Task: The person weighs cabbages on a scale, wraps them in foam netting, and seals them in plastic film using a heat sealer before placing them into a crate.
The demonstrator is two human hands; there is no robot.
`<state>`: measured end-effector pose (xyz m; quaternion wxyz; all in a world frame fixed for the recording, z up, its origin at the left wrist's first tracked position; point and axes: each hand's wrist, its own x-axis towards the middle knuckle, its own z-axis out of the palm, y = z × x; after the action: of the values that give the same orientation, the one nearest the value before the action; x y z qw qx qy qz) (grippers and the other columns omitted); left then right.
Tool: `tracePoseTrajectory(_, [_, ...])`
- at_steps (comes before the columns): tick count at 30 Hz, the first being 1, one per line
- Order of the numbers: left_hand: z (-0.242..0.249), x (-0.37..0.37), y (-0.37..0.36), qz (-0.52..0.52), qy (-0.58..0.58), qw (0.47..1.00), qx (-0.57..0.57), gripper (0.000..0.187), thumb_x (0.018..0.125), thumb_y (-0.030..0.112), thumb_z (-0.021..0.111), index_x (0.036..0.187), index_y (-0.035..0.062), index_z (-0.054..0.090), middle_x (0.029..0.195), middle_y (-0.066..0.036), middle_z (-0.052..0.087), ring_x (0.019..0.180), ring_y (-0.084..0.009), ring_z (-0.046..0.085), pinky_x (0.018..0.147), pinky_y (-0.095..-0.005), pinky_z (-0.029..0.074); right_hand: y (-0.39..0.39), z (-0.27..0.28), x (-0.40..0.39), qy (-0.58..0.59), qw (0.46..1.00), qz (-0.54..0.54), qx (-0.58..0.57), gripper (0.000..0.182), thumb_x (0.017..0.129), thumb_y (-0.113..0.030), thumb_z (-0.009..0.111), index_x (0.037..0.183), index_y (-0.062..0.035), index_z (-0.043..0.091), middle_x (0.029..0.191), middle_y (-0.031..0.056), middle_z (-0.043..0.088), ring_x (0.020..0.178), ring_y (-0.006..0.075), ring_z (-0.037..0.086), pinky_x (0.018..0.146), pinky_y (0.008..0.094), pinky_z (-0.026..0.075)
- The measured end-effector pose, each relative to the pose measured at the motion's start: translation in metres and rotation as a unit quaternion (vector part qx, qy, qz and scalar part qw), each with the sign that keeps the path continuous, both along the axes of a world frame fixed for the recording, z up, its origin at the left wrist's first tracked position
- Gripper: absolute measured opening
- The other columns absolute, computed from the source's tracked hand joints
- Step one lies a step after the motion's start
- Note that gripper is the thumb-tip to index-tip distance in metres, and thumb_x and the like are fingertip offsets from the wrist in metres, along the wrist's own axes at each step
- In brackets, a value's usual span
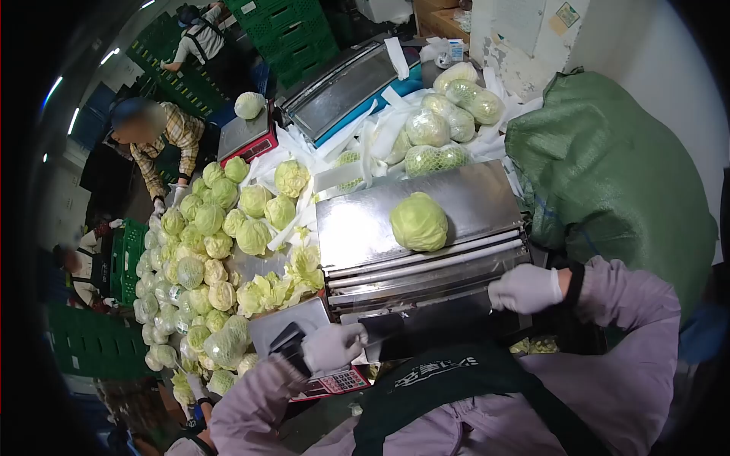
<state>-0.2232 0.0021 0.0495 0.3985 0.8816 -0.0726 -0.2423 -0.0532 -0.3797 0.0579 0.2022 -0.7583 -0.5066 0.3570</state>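
Observation:
A pale green cabbage [419, 222] rests on the steel top plate [352, 228] of a wrapping machine in front of me. Below the plate run white rollers [426, 263], and clear plastic film [445, 298] stretches over the machine's near side. My left hand [332, 348], in a white glove, is closed at the film's left end, above a scale with a red keypad [341, 382]. My right hand [526, 289], gloved too, is closed at the film's right end. The film between the fingers is hard to see.
Many cabbages [207, 219] are heaped at left, some in net sleeves. Wrapped cabbages [427, 127] lie behind the machine, near another wrapping machine [342, 91]. A green sack [616, 167] bulges at right. Co-workers [169, 140] stand at left by green crates [285, 34].

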Motion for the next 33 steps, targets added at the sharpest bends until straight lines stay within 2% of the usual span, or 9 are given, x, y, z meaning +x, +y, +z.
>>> tracePoseTrajectory(3, [0.088,0.035,0.028,0.13,0.117,0.963,-0.204,0.011,0.084,0.009,0.05,0.092,0.0046,0.055,0.07,0.0,0.049,0.061,-0.0141,0.05,0.062,-0.029,0.045,0.04,0.081,0.034,0.148,0.987,0.06,0.025,0.011,0.087,-0.015,0.05,0.092,-0.0094,0.057,0.079,0.0063,0.068,0.071,0.0261,0.066,0.067,0.0366,0.051])
tracePoseTrajectory(7, [0.097,0.116,0.041,0.375,-0.169,0.676,-0.612,0.015,0.086,0.012,0.054,0.099,0.005,0.052,0.072,0.0,0.044,0.065,-0.011,0.047,0.063,-0.0233,0.041,0.075,0.111,0.117,0.284,0.907,-0.16,0.268,0.009,0.089,-0.008,0.056,0.095,-0.0015,0.057,0.084,0.0068,0.066,0.076,0.0144,0.065,0.073,0.0274,0.05])
tracePoseTrajectory(8, [0.086,0.142,0.057,0.359,-0.187,0.697,-0.592,0.013,0.086,0.012,0.056,0.096,0.0041,0.054,0.077,-0.002,0.05,0.067,-0.0118,0.048,0.063,-0.0237,0.041,0.087,0.07,0.147,0.417,0.8,-0.181,0.393,0.011,0.09,-0.007,0.054,0.098,-0.0005,0.055,0.089,0.0067,0.065,0.084,0.0139,0.063,0.078,0.0263,0.049])
tracePoseTrajectory(12, [-0.035,0.228,0.113,0.317,-0.217,0.902,-0.196,0.018,0.085,0.009,0.06,0.102,0.0048,0.063,0.095,-0.007,0.063,0.082,-0.0158,0.058,0.075,-0.0267,0.047,0.114,-0.015,0.202,0.31,0.826,-0.298,0.365,0.038,0.088,-0.001,0.05,0.126,0.0026,0.047,0.119,0.0148,0.058,0.114,0.0215,0.055,0.098,0.0305,0.041])
tracePoseTrajectory(14, [-0.079,0.243,0.117,0.284,-0.157,0.945,-0.028,0.022,0.083,0.012,0.063,0.105,0.0074,0.065,0.1,-0.01,0.064,0.087,-0.0185,0.062,0.078,-0.0285,0.049,0.11,-0.051,0.201,-0.129,0.948,-0.159,0.245,0.052,0.086,0.001,0.048,0.137,0.0022,0.038,0.133,0.0167,0.048,0.127,0.0271,0.044,0.107,0.035,0.034])
tracePoseTrajectory(15, [-0.089,0.241,0.11,0.28,-0.114,0.952,0.041,0.023,0.082,0.013,0.064,0.104,0.0083,0.066,0.102,-0.011,0.064,0.088,-0.0198,0.063,0.078,-0.0294,0.05,0.108,-0.061,0.196,-0.129,0.947,-0.16,0.245,0.052,0.086,0.001,0.048,0.137,0.0022,0.038,0.133,0.0167,0.048,0.127,0.0271,0.044,0.107,0.035,0.034])
tracePoseTrajectory(22, [-0.075,0.228,0.101,0.354,-0.331,0.859,0.166,0.073,0.073,0.013,0.069,0.137,0.0073,0.035,0.102,-0.015,0.051,0.09,-0.0295,0.054,0.08,-0.0375,0.046,0.096,-0.09,0.16,-0.255,0.96,-0.002,0.112,0.065,0.079,-0.016,0.06,0.136,0.0054,0.035,0.138,0.0195,0.04,0.133,0.0314,0.034,0.11,0.0424,0.027])
tracePoseTrajectory(29, [-0.048,0.217,0.123,0.507,-0.38,0.763,0.128,0.069,0.073,0.001,0.064,0.136,0.0051,0.036,0.113,-0.02,0.048,0.105,-0.0347,0.05,0.091,-0.0423,0.042,0.098,-0.097,0.14,-0.229,0.968,-0.02,0.1,0.096,0.069,-0.037,0.072,0.14,0.0068,0.024,0.143,0.0214,0.032,0.135,0.0338,0.029,0.112,0.0455,0.024])
tracePoseTrajectory(33, [-0.055,0.208,0.066,-0.098,-0.378,0.902,0.183,0.08,0.069,0.009,0.069,0.14,0.0087,0.032,0.134,-0.019,0.043,0.123,-0.0342,0.043,0.103,-0.0426,0.035,0.101,-0.098,0.138,-0.267,0.96,-0.012,0.081,0.099,0.07,-0.038,0.072,0.142,0.0063,0.019,0.144,0.0216,0.03,0.135,0.0335,0.029,0.112,0.0459,0.024])
